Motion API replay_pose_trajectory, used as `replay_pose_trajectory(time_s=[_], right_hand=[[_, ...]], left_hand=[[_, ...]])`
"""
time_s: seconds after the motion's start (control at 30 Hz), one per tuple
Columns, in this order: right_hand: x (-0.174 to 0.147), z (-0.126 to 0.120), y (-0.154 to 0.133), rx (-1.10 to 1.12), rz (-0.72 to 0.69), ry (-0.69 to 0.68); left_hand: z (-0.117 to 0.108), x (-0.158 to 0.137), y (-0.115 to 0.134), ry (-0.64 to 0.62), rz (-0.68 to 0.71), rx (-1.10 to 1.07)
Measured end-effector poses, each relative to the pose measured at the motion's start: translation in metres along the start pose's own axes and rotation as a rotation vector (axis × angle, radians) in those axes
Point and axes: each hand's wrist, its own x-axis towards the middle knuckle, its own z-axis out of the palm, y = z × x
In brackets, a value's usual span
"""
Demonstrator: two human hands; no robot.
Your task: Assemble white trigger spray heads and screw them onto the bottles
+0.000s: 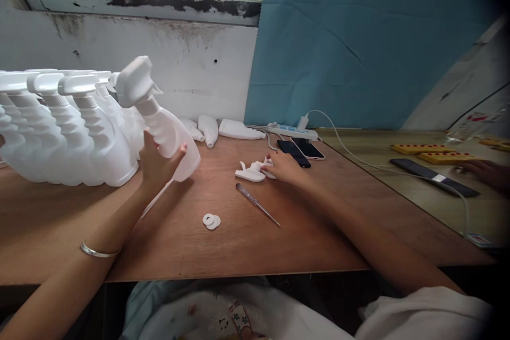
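Note:
My left hand (159, 162) is wrapped round a white spray bottle (169, 135), tilted and topped with a trigger head. A thin white tube (157, 199) shows below that hand. Farther right, my right hand (285, 166) has its fingers closed on a loose white trigger sprayer head (253, 171) at the table; the fingers partly cover it. Nearer to me lie a clear-handled screwdriver (257, 203) and a few flat white ring washers (211, 221).
Rows of white spray bottles (90, 138) stand at the left. Several bottles without heads (241, 129) lie along the wall. Two phones (297, 153) and a power strip (292, 130) with a cable are at the back. Another person's hand (488, 170) is near yellow strips (446, 157) at the right.

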Motion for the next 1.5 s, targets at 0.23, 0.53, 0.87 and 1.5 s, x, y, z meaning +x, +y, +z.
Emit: replay_pose_trajectory(time_s=[0.23,0.53,0.87,1.5], right_hand=[[-0.008,-0.002,-0.007,0.007,0.021,0.039],[-0.008,-0.001,-0.011,-0.064,0.098,-0.021],[-0.011,0.004,-0.016,-0.080,0.053,0.065],[-0.012,0.007,-0.019,-0.021,-0.201,0.251]], left_hand=[[0.010,-0.005,-0.005,-0.215,-0.025,0.004],[0.014,-0.010,-0.003,-0.280,-0.038,-0.016],[0.013,-0.010,-0.005,-0.307,-0.007,0.032],[0.012,-0.010,-0.005,-0.320,-0.005,0.051]])
